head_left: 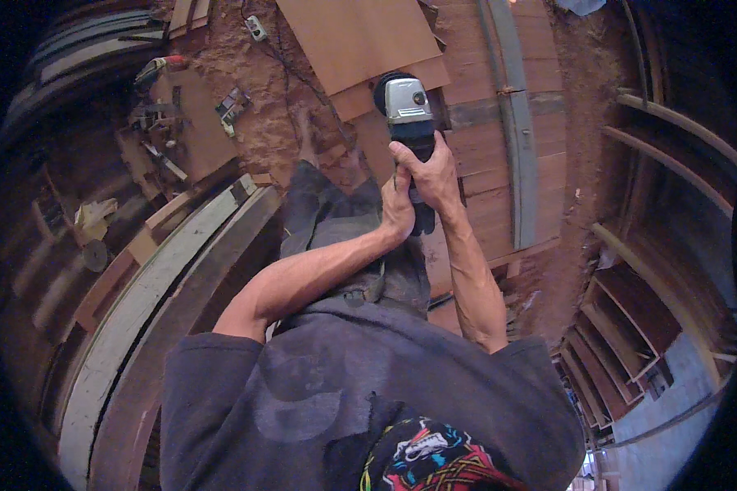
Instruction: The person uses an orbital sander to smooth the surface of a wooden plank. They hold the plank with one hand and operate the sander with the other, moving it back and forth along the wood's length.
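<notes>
With both hands I hold an angle grinder point(407, 106) that has a silver gear head and a dark body. My left hand point(397, 204) is wrapped round the rear of the body. Higher up, just behind the head, my right hand point(436, 173) grips it with the thumb laid across the top. The grinder's head, with a dark round part at its left side, is over the near edge of a brown wooden panel point(360, 41). Whether the disc touches the wood cannot be made out.
Wide boards point(483, 172) lie under and right of the panel, with a long grey bar point(520, 164) across them. A white power socket point(255, 29) and dark cable lie on reddish, dusty ground. Long beams point(147, 303) are at my left, beside scattered tools. Wooden shelving point(614, 344) stands at right.
</notes>
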Motion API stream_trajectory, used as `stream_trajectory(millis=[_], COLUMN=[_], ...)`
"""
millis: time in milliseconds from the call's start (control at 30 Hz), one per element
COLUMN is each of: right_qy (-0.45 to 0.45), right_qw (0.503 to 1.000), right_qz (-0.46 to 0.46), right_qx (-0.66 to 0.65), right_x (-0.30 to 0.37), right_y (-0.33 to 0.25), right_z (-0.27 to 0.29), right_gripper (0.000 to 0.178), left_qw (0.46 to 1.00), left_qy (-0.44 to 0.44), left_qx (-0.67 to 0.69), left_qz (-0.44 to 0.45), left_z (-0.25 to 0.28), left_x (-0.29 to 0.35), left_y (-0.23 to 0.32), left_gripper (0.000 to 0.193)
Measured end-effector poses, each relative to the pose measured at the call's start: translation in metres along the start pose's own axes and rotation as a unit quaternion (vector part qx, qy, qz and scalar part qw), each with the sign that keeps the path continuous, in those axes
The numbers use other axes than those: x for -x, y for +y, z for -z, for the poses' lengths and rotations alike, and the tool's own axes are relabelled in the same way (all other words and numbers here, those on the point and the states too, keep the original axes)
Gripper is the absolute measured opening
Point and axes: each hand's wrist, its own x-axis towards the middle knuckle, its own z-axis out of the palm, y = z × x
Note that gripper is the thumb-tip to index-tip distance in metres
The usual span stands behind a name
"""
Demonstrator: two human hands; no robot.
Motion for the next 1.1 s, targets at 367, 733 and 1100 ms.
stream_trajectory(millis=[367, 733, 1100], right_qy=[0.033, 0.043, 0.044], right_qw=[0.999, 0.999, 0.999], right_qz=[-0.001, 0.011, 0.003], right_qx=[0.013, 0.007, -0.018], right_x=[-0.004, -0.002, -0.006], right_y=[0.011, 0.006, 0.015], right_z=[-0.008, -0.011, -0.014], right_gripper=[0.067, 0.053, 0.049], left_qw=[0.999, 1.000, 0.998], left_qy=[-0.001, -0.014, -0.032], left_qx=[0.029, -0.012, -0.028], left_qz=[0.012, -0.001, 0.041], left_z=[0.002, 0.008, 0.013], left_x=[-0.008, -0.014, -0.015], left_y=[-0.015, -0.021, -0.007], left_gripper=[0.089, 0.091, 0.086])
